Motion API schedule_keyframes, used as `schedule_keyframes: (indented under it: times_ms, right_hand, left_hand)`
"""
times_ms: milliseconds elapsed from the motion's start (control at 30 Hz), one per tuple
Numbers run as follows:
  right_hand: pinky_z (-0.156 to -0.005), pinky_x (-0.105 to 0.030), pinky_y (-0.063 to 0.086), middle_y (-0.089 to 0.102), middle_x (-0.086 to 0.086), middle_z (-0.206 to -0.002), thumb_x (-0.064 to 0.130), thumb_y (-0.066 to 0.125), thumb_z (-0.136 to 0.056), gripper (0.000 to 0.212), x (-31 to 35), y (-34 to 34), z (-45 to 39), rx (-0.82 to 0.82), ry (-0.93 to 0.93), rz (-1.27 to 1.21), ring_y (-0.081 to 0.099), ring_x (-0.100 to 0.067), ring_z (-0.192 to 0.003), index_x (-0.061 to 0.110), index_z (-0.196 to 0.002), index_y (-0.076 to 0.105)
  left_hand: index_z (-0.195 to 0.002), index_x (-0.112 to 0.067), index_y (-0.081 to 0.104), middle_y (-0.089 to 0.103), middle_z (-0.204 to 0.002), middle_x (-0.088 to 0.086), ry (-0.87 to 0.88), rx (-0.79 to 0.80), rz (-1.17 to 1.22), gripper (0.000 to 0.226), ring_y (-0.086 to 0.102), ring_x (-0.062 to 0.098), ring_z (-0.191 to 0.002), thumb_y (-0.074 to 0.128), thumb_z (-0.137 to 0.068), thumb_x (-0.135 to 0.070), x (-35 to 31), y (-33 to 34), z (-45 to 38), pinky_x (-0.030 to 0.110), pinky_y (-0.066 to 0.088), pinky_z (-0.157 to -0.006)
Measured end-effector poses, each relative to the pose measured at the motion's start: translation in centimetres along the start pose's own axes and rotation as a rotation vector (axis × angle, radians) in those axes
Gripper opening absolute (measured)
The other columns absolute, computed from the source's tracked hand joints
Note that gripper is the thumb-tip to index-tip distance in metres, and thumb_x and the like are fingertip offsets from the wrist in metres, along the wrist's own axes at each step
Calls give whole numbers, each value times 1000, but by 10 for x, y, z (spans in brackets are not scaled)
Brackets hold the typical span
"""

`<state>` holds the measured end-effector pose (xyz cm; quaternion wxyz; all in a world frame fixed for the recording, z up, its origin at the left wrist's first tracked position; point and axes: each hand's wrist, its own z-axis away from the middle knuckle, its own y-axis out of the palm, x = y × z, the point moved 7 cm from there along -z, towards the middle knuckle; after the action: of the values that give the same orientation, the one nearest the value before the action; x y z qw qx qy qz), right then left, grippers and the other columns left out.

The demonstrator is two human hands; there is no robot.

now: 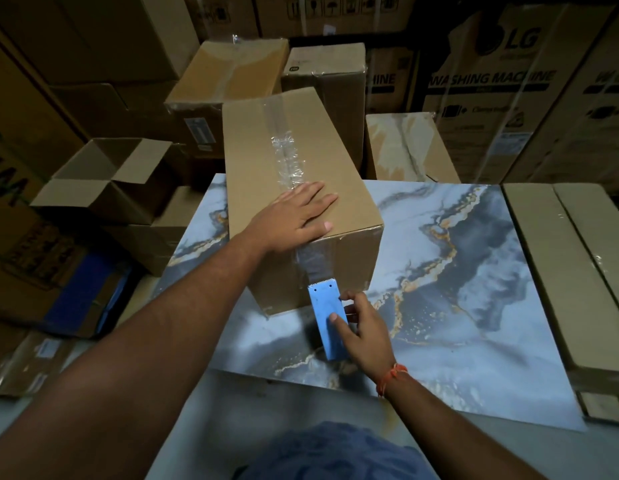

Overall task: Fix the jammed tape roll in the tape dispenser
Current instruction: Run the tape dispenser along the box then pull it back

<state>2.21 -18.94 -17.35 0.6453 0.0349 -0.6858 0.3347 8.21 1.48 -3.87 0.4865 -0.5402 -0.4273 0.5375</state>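
A long brown cardboard box (pixel 266 140) lies on a marble-patterned slab (pixel 474 278). Clear tape (pixel 284 157) runs along the box's top seam, wrinkled in the middle, and continues down the near end face. My left hand (pixel 297 216) lies flat on the box's near top edge, fingers spread. My right hand (pixel 361 327) grips a blue tape dispenser (pixel 327 323) below the box's near face. The dispenser's toothed blade touches the lower end of the tape strip. The tape roll itself is hidden behind the dispenser.
An open, empty carton (pixel 107 178) stands at the left. Flat cardboard packs (pixel 557 271) lie on the right of the slab. Taped cartons (pixel 232 74) and large washing machine boxes (pixel 509 91) are stacked closely behind.
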Motion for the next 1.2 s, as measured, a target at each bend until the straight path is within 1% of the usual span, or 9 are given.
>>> schedule_keyframes:
  times_ms: [267,367,467,533,600,700,900,1067,1200]
  right_hand:
    - [-68,-40,60,68,8,-86,42,61,-93,44,-15,6,7,55,76,49,70,-20,-78,40,-123,28]
    - [-73,-43,61,70,2,-99,38,58,-96,40,-16,11,7,99,71,-29,70,-19,-84,44,-121,27]
    - [-77,-51,59,67,4,-111,29,55,-99,30,-15,16,5,145,33,-98,69,-20,-91,39,-121,37]
    - [-81,-42,55,60,16,-117,21,52,-101,23,-14,18,4,151,0,-121,63,-10,-95,32,-119,47]
    - [-87,-26,50,57,24,-124,17,50,-102,21,-12,20,5,156,-7,-152,58,2,-106,30,-117,56]
    - [-90,-7,44,58,15,-133,12,51,-101,27,-11,23,6,146,10,-205,54,11,-115,28,-120,63]
    - [-90,-12,49,64,13,-129,15,59,-98,23,-8,19,14,66,1,-285,60,4,-114,25,-117,68]
    - [-83,-9,47,65,7,-125,13,61,-97,18,-2,14,19,7,4,-317,61,5,-108,19,-113,68]
    - [-83,-10,48,66,22,-119,14,60,-98,18,-4,14,29,-27,28,-332,61,4,-108,23,-111,68]
  left_hand:
    - [-162,-38,15,10,-173,-1,-4,-2,-7,77,7,23,-159,16,-93,-71,1,0,0,46,14,-126]
    - [-162,-38,15,9,-173,-1,-6,-4,-11,73,7,22,-159,19,-96,-69,1,1,0,45,13,-126]
    - [-162,-37,15,10,-173,1,-1,-8,-18,72,8,23,-159,21,-97,-67,1,1,-1,44,13,-126]
    - [-162,-37,16,10,-173,1,2,-5,-19,75,8,23,-159,18,-95,-69,0,1,-1,45,13,-127]
    - [-162,-37,15,10,-173,1,-1,-1,-16,76,8,23,-159,17,-94,-70,0,0,0,45,12,-127]
    - [-163,-37,14,9,-173,0,-2,0,-16,73,7,23,-159,20,-97,-67,-1,0,0,44,12,-126]
    - [-163,-36,13,8,-173,1,9,-6,-17,65,6,23,-159,28,-104,-59,-1,-1,1,43,12,-125]
    - [-163,-38,12,5,-173,1,15,15,-17,68,4,23,-159,24,-101,-63,1,1,-1,45,11,-126]
    - [-162,-39,11,4,-173,0,9,11,-8,66,2,22,-159,26,-103,-62,2,2,-1,44,9,-126]
